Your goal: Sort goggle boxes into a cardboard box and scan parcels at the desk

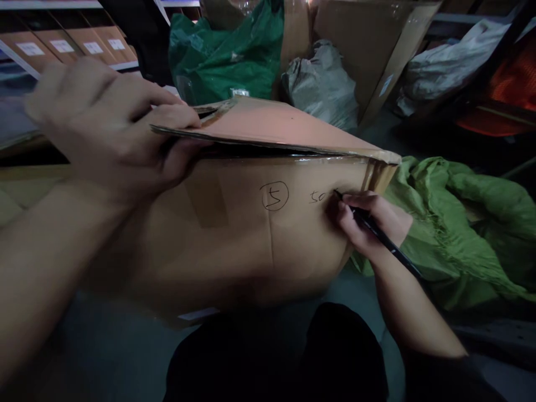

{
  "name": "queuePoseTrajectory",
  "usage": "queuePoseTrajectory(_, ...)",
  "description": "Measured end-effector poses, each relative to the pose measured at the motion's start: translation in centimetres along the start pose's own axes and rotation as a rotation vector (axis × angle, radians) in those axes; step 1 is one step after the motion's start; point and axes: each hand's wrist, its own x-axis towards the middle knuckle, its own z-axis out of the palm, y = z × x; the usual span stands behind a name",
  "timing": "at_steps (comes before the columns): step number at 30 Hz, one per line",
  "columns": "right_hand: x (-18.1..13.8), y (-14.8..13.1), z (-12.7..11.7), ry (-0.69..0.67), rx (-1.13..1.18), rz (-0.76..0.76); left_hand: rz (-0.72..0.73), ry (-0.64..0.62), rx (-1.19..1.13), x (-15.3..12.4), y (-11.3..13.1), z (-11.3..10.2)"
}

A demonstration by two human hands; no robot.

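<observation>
A brown cardboard box (234, 234) stands in front of me with its top flap (276, 125) lying slightly ajar. My left hand (113, 128) grips the near left edge of that flap, fingers curled over it. My right hand (371, 220) is closed on a black pen (383, 237), whose tip touches the box's front face near its upper right. On that face a circled "5" (274, 195) is drawn, and the marks "50" (318, 196) sit just left of the pen tip.
A light green bag (456, 223) lies at the right of the box. Behind it are a dark green bag (226, 50), a grey bag (322, 84), a large open carton (377, 44) and a white bag (452, 61). Labelled boxes (62, 44) fill a shelf at top left.
</observation>
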Motion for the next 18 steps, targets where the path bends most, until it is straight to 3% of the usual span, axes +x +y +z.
queuePoseTrajectory(9,0.5,-0.2,-0.3,0.049,-0.009,-0.030,0.009,-0.004,0.013,0.1,0.2,0.0)
queuePoseTrajectory(15,-0.8,-0.9,-1.3,-0.223,0.064,-0.061,-0.009,-0.003,0.001,0.0,0.3,0.0)
queuePoseTrajectory(18,-1.5,-1.5,-1.7,-0.123,0.031,-0.031,-0.017,-0.034,0.012,0.0,0.2,-0.1)
